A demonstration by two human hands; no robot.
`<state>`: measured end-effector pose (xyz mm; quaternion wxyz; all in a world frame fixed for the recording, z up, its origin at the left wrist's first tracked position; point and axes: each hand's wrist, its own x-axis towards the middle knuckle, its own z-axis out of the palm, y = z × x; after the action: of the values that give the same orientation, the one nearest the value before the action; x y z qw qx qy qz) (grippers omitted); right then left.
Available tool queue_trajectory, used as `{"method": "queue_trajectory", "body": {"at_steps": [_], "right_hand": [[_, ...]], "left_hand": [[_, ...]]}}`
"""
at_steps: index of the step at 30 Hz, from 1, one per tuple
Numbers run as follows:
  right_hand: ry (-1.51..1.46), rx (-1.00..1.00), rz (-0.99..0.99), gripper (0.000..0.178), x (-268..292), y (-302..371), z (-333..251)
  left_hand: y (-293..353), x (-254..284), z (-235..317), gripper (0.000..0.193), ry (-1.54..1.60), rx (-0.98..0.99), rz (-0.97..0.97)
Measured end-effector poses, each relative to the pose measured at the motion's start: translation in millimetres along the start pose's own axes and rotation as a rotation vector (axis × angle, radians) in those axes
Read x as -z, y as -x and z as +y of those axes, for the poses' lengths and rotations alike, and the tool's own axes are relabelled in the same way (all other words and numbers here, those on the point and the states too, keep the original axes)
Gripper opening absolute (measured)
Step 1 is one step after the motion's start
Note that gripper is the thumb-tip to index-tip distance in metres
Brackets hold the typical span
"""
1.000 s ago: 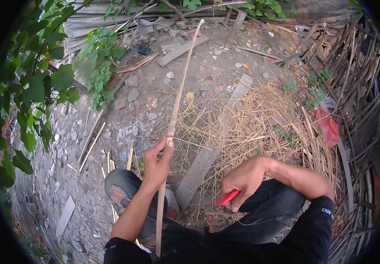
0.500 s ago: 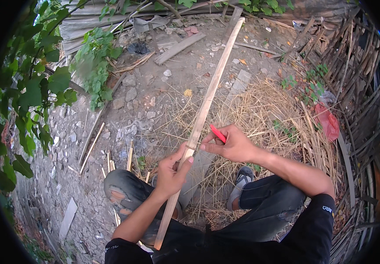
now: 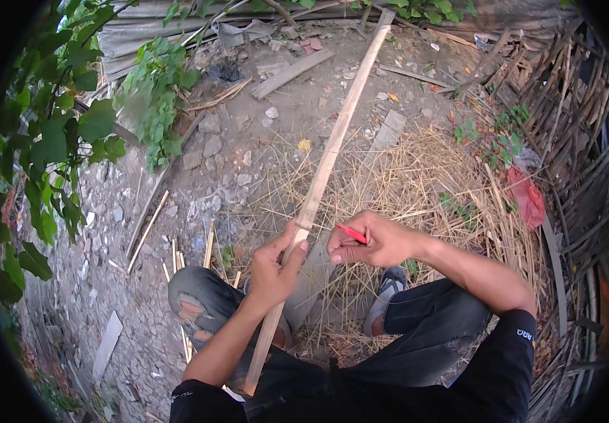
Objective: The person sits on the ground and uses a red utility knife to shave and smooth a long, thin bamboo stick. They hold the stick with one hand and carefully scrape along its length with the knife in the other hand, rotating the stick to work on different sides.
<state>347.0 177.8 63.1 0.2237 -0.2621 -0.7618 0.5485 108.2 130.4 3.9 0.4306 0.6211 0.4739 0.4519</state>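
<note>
The fingers of the left hand [image 3: 274, 275] are closed around a long wooden strip [image 3: 343, 130], with the thumb laid against its right edge, while those of the right hand [image 3: 375, 238] are curled around a small red object [image 3: 351, 234]; most of the latter is covered by the hand, so its kind cannot be told. At the far left, the view is overhung by green leaves [image 3: 51, 144]. Below them, a pale flat board [image 3: 108, 345] is seen lying on stony ground [image 3: 107, 275], and a thin stick [image 3: 148, 231] is laid farther in. Beside the left knee [image 3: 202, 299], where the trouser cloth is torn, several narrow pale slats [image 3: 209, 245] are seen. The strip is held at a slant in the middle, its lower end placed over the lap and its upper end pointed away toward the top, to the right. Whether the ground is touched by that far end cannot be told. The right hand is held just beside the strip, with a narrow gap left between. Beneath and beyond it, the ground is covered by loose straw [image 3: 424, 176]. Farther right, a red plastic sheet [image 3: 526, 197] is lodged near heaped grey branches [image 3: 579, 134].
</note>
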Motion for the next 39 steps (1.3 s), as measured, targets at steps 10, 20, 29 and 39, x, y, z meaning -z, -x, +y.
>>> {"method": "queue_trajectory", "body": {"at_steps": [10,20,29,39], "right_hand": [[0.448,-0.181,0.161,0.048,-16,0,-16],[0.696,-0.226,0.247,0.049,-26,-9,2],[0.837,-0.213,0.709,0.058,53,-26,35],[0.627,-0.132,0.599,0.052,41,9,-29]], "left_hand": [[0,7,5,0.045,0.391,0.225,-0.051],[4,-3,7,0.048,0.47,0.221,-0.152],[8,-1,13,0.054,0.743,0.413,-0.307],[14,-3,6,0.047,0.685,0.268,-0.255]]}}
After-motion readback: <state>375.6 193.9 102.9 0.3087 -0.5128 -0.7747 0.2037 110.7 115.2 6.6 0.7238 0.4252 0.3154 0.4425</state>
